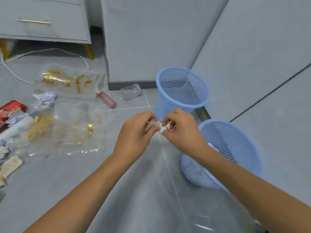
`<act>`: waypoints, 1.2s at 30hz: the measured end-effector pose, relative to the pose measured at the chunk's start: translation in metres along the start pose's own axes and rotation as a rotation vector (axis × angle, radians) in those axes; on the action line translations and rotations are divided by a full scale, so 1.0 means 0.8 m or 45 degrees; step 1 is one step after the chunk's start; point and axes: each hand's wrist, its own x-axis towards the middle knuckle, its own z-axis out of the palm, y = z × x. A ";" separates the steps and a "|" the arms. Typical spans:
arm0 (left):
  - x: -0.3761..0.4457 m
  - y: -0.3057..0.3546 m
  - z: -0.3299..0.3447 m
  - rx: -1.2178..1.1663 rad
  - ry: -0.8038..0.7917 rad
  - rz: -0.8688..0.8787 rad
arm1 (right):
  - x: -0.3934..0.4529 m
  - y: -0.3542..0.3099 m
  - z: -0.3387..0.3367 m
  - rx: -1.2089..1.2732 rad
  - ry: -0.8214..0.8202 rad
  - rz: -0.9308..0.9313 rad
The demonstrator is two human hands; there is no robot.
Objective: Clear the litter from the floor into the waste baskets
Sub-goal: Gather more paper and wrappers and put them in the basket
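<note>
Both hands meet above the floor in front of two blue mesh waste baskets. My left hand [134, 132] grips a small brownish piece of litter [151, 124]. My right hand [180, 130] pinches a crumpled white scrap [162, 127] that touches the brown piece. The far basket [181, 91] stands just behind the hands and looks hollow inside. The near basket [235, 148] stands to the right, partly hidden by my right forearm, with white paper inside. Litter lies spread over the floor at the left.
On the floor at left lie clear plastic bags with gold print [70, 81], crumpled paper [45, 97], a red wrapper [10, 111], a pink tube [106, 100] and a clear cup [131, 91]. A white cord [50, 50] runs past a grey cabinet [42, 19]. Walls close the right side.
</note>
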 end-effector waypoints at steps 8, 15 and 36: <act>0.042 0.138 0.160 -0.171 -0.304 0.183 | -0.121 0.147 -0.130 -0.119 0.277 0.443; 0.012 0.150 0.190 0.197 -0.438 0.336 | -0.160 0.176 -0.149 -0.230 -0.001 0.591; -0.138 -0.128 -0.219 0.621 0.218 -0.325 | 0.051 -0.216 0.089 -0.153 -0.582 -0.610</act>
